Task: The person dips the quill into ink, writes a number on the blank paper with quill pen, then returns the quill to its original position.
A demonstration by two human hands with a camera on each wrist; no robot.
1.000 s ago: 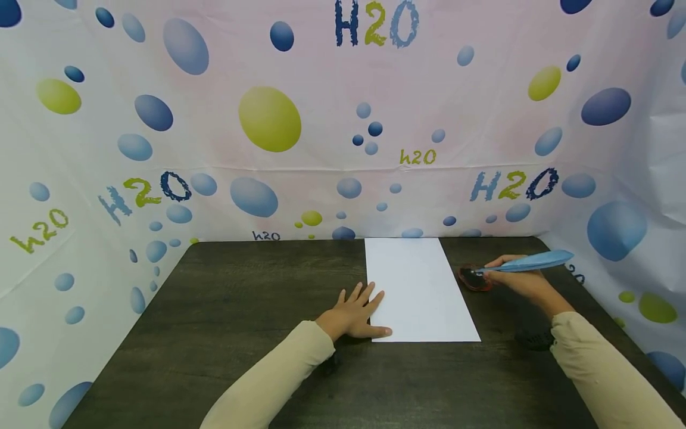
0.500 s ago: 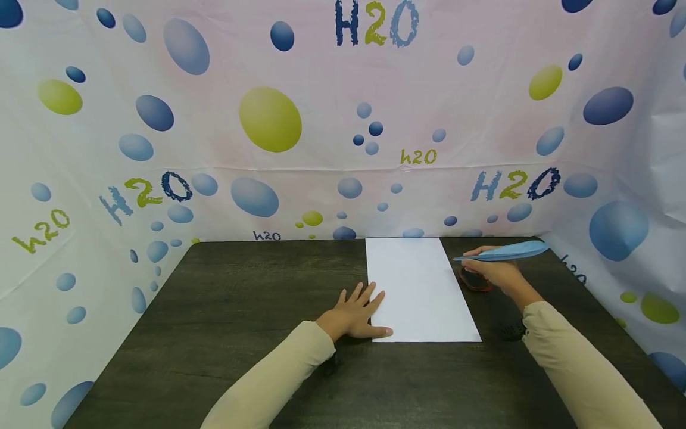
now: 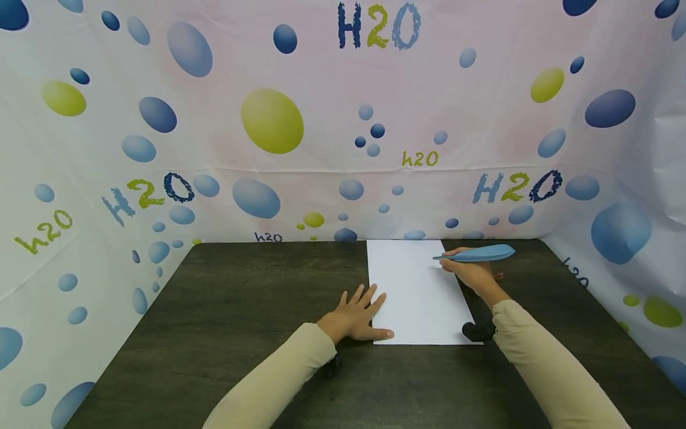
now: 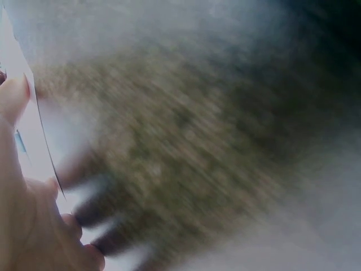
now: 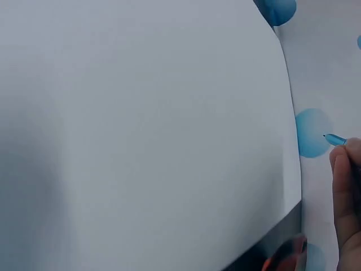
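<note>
Well, your right hand (image 3: 471, 273) pinches the blue quill pen (image 3: 478, 254) over the white sheet (image 3: 415, 304) — loose ink could drip there. Swinging back might knock the red-rimmed dish (image 3: 499, 276), mostly hidden behind that grip. Your left hand (image 3: 351, 319), fingers spread, steadies one edge only; skewing is possible. The sheet's far edge sits just beyond your grip — room opens nearer you.

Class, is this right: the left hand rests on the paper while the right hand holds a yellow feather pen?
The colour is wrong: the head view shows a blue feather pen in the right hand. The left hand does rest on the paper.
</note>
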